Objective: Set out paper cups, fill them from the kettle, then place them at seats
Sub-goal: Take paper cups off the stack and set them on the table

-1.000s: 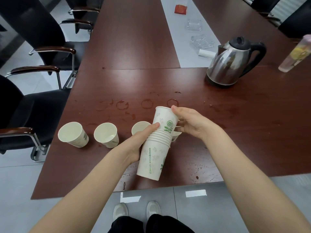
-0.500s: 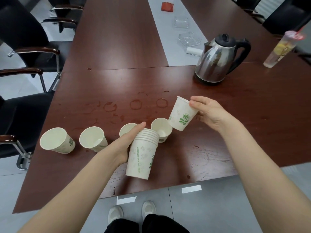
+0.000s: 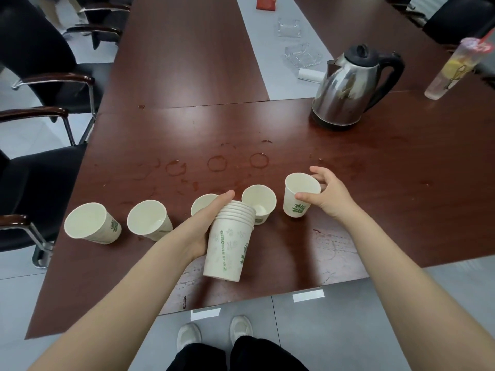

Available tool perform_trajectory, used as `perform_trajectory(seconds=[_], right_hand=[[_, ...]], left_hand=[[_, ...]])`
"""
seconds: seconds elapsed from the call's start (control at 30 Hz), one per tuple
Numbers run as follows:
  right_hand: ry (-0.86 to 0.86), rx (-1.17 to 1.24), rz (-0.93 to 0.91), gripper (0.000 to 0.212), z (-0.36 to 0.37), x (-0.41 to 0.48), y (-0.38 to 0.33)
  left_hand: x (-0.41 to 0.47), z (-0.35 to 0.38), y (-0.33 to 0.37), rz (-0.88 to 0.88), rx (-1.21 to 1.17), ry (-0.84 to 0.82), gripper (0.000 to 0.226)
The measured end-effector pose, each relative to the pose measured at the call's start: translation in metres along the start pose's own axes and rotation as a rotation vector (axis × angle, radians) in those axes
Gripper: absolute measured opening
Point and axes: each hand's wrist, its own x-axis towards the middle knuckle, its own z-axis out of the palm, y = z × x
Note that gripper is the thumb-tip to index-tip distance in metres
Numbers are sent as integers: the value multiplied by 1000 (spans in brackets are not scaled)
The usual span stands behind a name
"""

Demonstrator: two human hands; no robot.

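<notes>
My left hand grips a stack of white paper cups with green print, held above the near part of the dark wooden table. My right hand pinches the rim of a single paper cup that stands upright at the right end of a row. Several more empty cups stand in that row: one far left, another beside it, a third partly hidden behind my left hand, a fourth behind the stack. A steel kettle with a black handle stands at the back right.
Wet ring marks lie on the table behind the cups. A clear drink bottle stands far right. Glass ashtrays and a red packet sit on the grey centre strip. Black armchairs line the left side.
My right hand pulled one cup off the stack, carried it right and lowered it upright onto the table at the row's right end. The stack in my left hand stayed near the same spot.
</notes>
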Motion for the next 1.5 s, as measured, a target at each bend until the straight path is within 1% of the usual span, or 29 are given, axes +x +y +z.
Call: perform_trajectory(seconds=[0.13,0.2,0.3,0.5,0.6,0.7,0.77,0.83,0.87,0.9,0.93,1.0,1.07,1.13,1.23,1.3,1.4,1.43,1.5], right_hand=[[-23,-43,-4,85,4,-1,8],[-31,-65,6,82,4,-2,11],[-62,-98,18,78,1,-1,17],[-138,-50,68,81,-5,0,24],[-162,-98,82,87,-4,0,19],[-113,-101,79,88,-2,-2,7],[2,-142,10,74,-2,-4,-4],[98,-205,-114,49,1,-8,-19],[104,-198,-165,33,4,-10,-29],[70,-160,-192,19,7,-13,-40],[-5,-111,-198,10,12,-17,-51],[-217,-59,-185,9,22,-24,-72],[-425,-84,-177,9,34,-30,-86],[-539,-72,-174,10,47,-34,-92],[-578,-2,-169,17,60,-34,-94],[-584,48,-173,21,64,-31,-94],[-552,83,-180,20,67,-28,-97],[-539,72,-177,20,68,-28,-98],[-542,47,-160,21,69,-26,-100]], left_hand=[[-1,-2,-2,3,-11,0,45],[-2,-3,-3,5,-20,-7,52],[-3,-3,-3,0,-18,-5,55],[-1,-5,-7,-12,8,-10,53],[0,-5,-8,-12,13,-9,49],[0,-6,-7,-14,23,-5,40],[0,-8,-5,-16,20,-18,38],[0,-8,-5,-15,14,-34,39],[-1,-7,-4,-15,11,-39,41],[-2,-6,-3,-15,6,-42,46],[-2,-5,-3,-15,-1,-44,51],[-1,-3,-2,1,-14,-39,56],[-1,-2,-1,29,-26,-47,56],[1,0,0,46,-13,-49,56],[3,-1,3,72,4,-25,55],[4,-3,5,64,-7,-38,57],[2,-3,6,53,-38,-45,53],[1,-4,6,41,-46,-47,54],[1,-5,8,9,-39,-34,67]])
